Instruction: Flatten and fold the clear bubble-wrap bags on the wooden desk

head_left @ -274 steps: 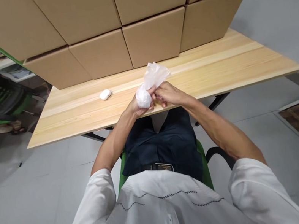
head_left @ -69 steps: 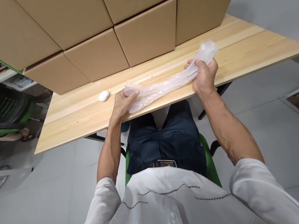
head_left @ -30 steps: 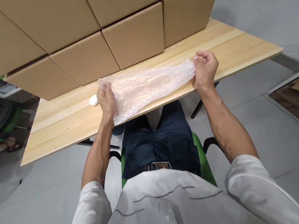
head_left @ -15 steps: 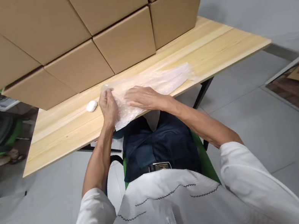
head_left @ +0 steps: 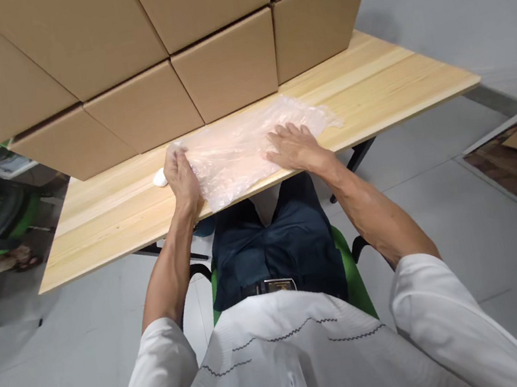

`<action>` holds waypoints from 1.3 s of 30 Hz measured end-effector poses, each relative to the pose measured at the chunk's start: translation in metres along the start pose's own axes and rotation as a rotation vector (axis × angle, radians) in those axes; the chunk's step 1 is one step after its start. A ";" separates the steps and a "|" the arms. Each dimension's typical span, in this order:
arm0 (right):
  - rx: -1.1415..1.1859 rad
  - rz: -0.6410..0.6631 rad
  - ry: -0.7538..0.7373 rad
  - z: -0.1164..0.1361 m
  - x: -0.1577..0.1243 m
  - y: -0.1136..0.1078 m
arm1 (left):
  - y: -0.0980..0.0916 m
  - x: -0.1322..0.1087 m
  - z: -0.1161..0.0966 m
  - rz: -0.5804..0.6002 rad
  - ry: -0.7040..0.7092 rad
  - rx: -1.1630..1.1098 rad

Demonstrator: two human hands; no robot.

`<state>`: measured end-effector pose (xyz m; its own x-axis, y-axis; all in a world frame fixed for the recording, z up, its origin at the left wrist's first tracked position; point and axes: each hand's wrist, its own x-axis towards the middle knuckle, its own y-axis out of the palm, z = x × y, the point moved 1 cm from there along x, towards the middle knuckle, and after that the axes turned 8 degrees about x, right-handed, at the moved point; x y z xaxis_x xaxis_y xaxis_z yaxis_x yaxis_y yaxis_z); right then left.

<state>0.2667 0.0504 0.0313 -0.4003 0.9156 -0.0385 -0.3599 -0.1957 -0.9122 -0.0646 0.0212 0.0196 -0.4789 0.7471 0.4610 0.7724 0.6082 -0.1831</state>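
- Left hand [head_left: 181,175]: fingers curled, gripping the near-left end of the plastic film [head_left: 232,158].
- Right hand [head_left: 294,146]: open, fingers spread, palm down on the film's right part.
- Film: translucent, whitish with a pinkish tint, creased; lies between and beyond both hands, ragged right end past the right fingers.
- White rounded object [head_left: 159,178]: just left of the left hand.
- Cardboard boxes [head_left: 228,65]: stacked beyond both hands.
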 end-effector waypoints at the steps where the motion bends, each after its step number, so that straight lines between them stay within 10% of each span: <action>1: 0.004 -0.018 0.018 -0.007 0.000 0.000 | -0.001 0.003 0.002 0.010 0.001 0.004; 9: 0.053 -0.159 0.067 -0.022 -0.006 -0.001 | -0.021 -0.016 -0.015 0.036 0.266 0.282; 18: 0.008 -0.184 -0.116 -0.012 -0.037 0.001 | 0.015 -0.021 -0.019 0.895 0.499 0.420; 26: 0.079 -0.405 -0.472 -0.069 -0.043 0.028 | 0.007 -0.015 -0.033 1.193 0.423 0.800; 39: 0.052 -0.422 -0.590 -0.094 -0.059 0.037 | -0.001 -0.003 -0.035 1.238 0.343 0.652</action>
<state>0.3557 0.0224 -0.0387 -0.6011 0.5780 0.5519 -0.6176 0.1023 -0.7798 -0.0496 0.0089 0.0484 0.5407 0.8326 -0.1203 0.2402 -0.2898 -0.9265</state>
